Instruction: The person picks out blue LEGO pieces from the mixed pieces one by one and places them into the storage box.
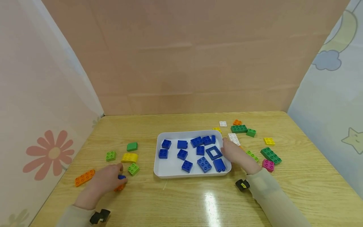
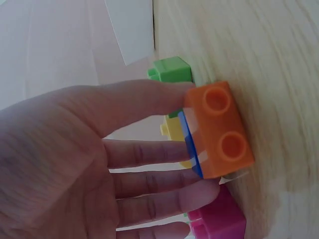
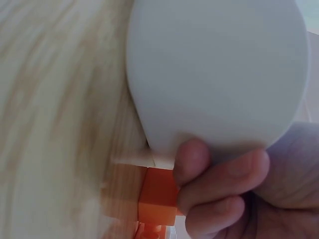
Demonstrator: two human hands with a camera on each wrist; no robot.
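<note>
My left hand (image 1: 106, 179) is at the table's left side. In the left wrist view its thumb and fingers hold an orange brick (image 2: 224, 134) with two studs facing the camera. A blue brick (image 2: 192, 144) lies against it on the palm side; whether the two are joined I cannot tell. Over on the right, my right hand (image 1: 236, 155) grips the right wall of a white tray (image 1: 175, 171), fingers curled against its outside in the right wrist view. Several blue bricks (image 1: 204, 164) lie spread inside the tray, along with a square blue frame piece (image 1: 214, 153).
Near the left hand lie a long orange brick (image 1: 85, 177), a yellow brick (image 1: 129, 158), a dark green brick (image 1: 132, 146) and light green bricks (image 1: 133, 169). Right of the tray are white (image 1: 234, 139), green (image 1: 271, 155), pink (image 1: 268, 165) and yellow bricks (image 1: 269, 141).
</note>
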